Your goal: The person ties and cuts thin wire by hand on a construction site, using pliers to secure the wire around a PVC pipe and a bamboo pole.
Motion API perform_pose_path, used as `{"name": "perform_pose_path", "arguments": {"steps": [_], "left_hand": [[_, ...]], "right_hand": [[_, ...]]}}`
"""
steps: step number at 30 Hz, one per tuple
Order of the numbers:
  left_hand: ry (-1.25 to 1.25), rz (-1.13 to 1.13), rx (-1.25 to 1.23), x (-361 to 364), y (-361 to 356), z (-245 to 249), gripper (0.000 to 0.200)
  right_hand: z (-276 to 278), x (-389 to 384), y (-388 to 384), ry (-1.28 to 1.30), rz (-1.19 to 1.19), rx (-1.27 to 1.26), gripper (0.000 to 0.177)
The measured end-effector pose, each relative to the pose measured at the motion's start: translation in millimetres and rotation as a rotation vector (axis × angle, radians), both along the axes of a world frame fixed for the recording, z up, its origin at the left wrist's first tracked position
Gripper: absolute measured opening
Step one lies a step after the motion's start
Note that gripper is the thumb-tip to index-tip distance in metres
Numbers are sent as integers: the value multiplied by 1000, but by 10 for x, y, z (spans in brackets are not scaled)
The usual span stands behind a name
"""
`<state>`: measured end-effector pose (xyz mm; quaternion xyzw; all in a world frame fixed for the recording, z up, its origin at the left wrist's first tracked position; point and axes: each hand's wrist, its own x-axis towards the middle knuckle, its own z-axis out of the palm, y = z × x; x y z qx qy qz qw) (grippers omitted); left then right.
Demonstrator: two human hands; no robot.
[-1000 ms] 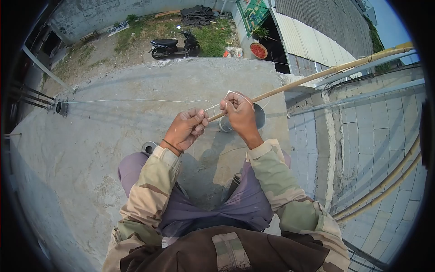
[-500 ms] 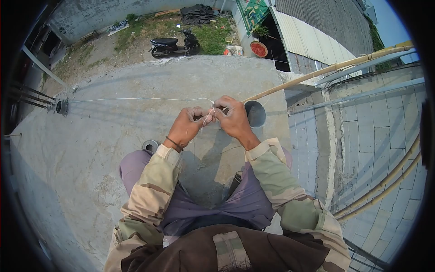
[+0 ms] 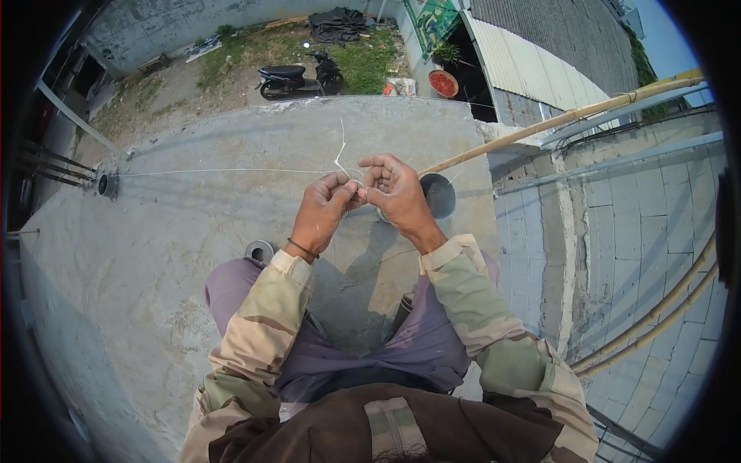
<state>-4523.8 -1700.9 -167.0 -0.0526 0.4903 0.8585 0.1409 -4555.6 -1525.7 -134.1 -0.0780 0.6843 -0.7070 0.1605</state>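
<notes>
No words, numbers or brand marks can be read anywhere in the frame. The green banner [image 3: 429, 23] hanging at the top, just right of the middle, bears paler markings, but they are too small and warped by the lens to make out. The motorbike [image 3: 297, 77] parked on the ground in the upper middle shows no plate or badge that can be read at this size.
</notes>
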Motion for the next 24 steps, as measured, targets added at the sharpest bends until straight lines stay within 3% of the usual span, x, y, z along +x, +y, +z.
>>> {"name": "perform_pose_path", "arguments": {"steps": [2,4,7,11,13,17,23,24], "left_hand": [[33,38,-88,-6,19,-30,18],[85,83,-168,-28,40,-62,22],[56,79,-249,-24,28,-44,25],[-4,188,-272,23,142,-32,22],[-217,340,27,27,175,-6,18],[-228,380,139,16,134,-99,23],[-100,386,-216,-7,99,-42,25],[51,369,-431,-14,92,-58,22]], "right_hand": [[-35,10,-18,12,-18,42,41],[-74,21,-61,302,-116,347,22],[5,106,-108,478,-231,529,7],[-67,111,-136,568,-244,520,10],[-65,102,-152,569,-198,491,9],[-68,98,-157,537,-169,506,9],[-62,79,-153,571,-110,533,9],[-60,68,-147,575,-97,542,9]]}}
